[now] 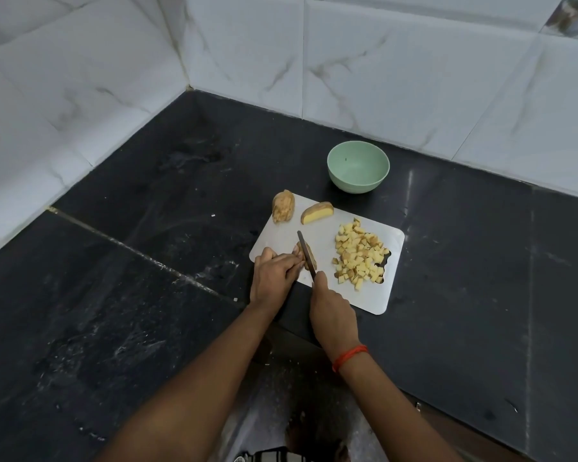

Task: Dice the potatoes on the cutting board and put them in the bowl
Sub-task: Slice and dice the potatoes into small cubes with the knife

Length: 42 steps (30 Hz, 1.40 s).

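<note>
On a dark stone counter [147,295], the left hand [274,275] pinches a skin-on potato piece [311,255] on the pale cutting board [364,295] while the right hand [331,311] grips a slim knife [301,240] slicing it; crosswise cuts probably follow.

Left hand [274,275] pins a potato piece [312,256] on the cutting board [327,238]. Right hand [331,311] grips the knife [305,250], blade on the piece. Diced cubes [359,253]: 3 o'clock. Bowl [354,185]: 1 o'clock, off the board.
</note>
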{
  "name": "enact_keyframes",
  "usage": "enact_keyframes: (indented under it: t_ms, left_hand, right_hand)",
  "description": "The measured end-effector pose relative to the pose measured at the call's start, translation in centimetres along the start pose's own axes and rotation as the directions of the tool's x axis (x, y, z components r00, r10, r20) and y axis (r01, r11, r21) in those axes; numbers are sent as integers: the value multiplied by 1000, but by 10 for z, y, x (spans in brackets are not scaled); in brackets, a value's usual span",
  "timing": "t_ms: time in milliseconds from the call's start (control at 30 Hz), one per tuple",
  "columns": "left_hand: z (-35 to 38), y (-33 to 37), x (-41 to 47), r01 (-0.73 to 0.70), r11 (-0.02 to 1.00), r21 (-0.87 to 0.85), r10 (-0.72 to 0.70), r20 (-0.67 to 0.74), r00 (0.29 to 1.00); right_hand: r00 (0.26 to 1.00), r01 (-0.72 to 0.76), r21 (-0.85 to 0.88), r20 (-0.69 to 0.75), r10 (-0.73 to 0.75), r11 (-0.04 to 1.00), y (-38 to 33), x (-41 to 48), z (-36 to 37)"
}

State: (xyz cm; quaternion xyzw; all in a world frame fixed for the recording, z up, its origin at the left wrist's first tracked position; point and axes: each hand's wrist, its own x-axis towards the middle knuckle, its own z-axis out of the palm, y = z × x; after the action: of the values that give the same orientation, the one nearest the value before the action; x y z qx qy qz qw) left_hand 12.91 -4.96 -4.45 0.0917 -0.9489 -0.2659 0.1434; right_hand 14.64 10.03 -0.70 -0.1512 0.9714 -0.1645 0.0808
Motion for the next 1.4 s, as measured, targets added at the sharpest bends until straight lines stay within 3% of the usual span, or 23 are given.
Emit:
enact_keyframes:
  t_ms: [200, 467, 700, 1067, 1233, 1400]
  left_hand:
    - [1, 0, 2, -8, 1000, -1, 8, -24, 1000]
    - [2, -1, 4, -26, 999, 42, 26, -12, 1000]
    - [7, 3, -1, -34, 984, 173, 47, -71, 996]
    - [12, 0, -2, -54, 979, 197, 77, -111, 991]
    - [9, 3, -3, -40, 984, 172, 56, -85, 995]
    - [-1, 5, 2, 0, 999, 40, 2, -64, 998]
  right_hand:
    - [994, 98, -60, 45, -96, 993, 21, 10, -7]
    - [990, 104, -11, 93, -102, 995, 27, 19, -10]
    - [985, 166, -183, 84, -153, 969, 19, 24, -2]
    - [981, 96, -135, 180, -71, 986, 41, -35, -6]
    - [998, 50, -49, 48, -48, 998, 57, -58, -4]
    - [971, 78, 236, -236, -20, 969, 62, -61, -7]
